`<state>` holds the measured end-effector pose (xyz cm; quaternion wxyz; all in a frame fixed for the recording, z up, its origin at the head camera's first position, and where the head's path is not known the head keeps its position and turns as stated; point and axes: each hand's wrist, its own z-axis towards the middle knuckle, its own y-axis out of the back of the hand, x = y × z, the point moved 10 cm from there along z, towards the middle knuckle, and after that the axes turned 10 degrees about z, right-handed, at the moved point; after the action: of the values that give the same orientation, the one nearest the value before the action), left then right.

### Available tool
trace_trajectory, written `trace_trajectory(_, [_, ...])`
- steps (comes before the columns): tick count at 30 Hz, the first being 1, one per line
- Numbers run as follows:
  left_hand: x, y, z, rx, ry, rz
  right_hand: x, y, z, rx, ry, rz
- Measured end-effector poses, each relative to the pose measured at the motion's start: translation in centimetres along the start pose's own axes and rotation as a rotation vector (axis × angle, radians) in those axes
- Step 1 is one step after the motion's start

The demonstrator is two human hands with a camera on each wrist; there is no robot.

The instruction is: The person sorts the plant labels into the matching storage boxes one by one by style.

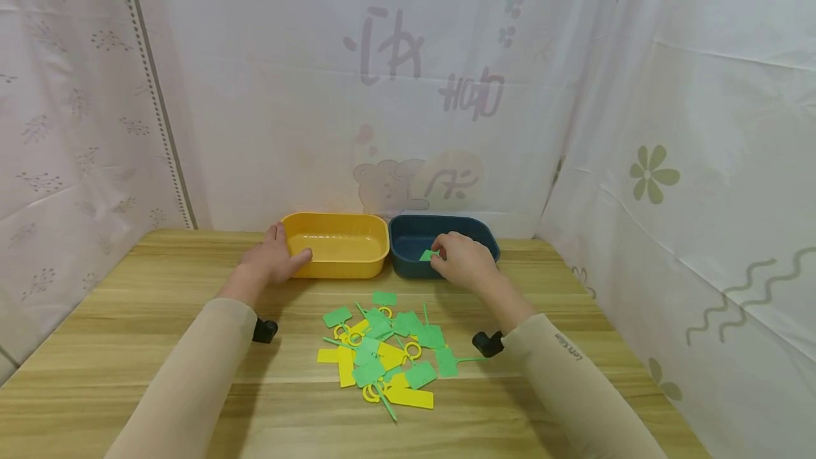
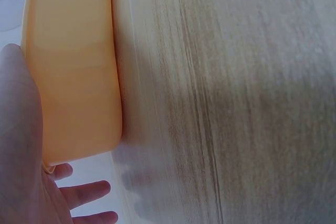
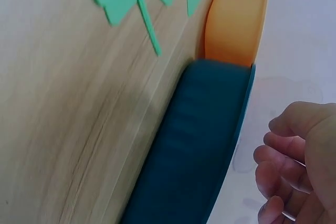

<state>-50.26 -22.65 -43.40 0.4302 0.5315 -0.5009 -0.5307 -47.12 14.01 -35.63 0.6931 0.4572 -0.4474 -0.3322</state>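
My left hand [image 1: 270,258] rests against the left end of a yellow bin [image 1: 338,270], thumb by its front rim. In the left wrist view the fingers [image 2: 86,193] stretch out straight past the bin's end. Over the dark blue bin [image 1: 414,269] is my right hand [image 1: 464,258], its fingers loosely bent. A green tag [image 1: 427,255] shows just inside that bin's front rim, close to the fingertips. In the right wrist view nothing is visible between the thumb and the fingers [image 3: 268,153]. The bin floor below the right hand is partly hidden.
A loose pile of green tags [image 1: 368,351] and yellow tags [image 1: 411,397], some with ring loops or thin stems, lies mid-table in front of the bins. The two bins stand side by side at the back edge of the wooden table [image 1: 127,374], before a hanging curtain [image 1: 268,91].
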Motion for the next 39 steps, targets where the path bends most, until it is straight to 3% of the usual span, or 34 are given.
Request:
trace_trajectory(17, [0.0, 0.3, -0.3, -0.003, 0.003, 0.002, 5.7, -3.3, -1.6, 0.051, 0.171, -0.054])
trace_trajectory(23, [0.1, 0.2, -0.2, -0.004, 0.005, 0.004, 7.2, -5.3, -2.5, 0.161, 0.197, -0.05])
trace_trajectory(30, [0.2, 0.0, -0.1, -0.003, 0.002, 0.005, 9.2, -7.6, -3.8, 0.289, 0.326, -0.092])
trace_trajectory(39, [0.3, 0.0, 0.1, -0.015, -0.002, 0.005, 10.0, -9.7, -5.3, 0.425, 0.391, -0.075])
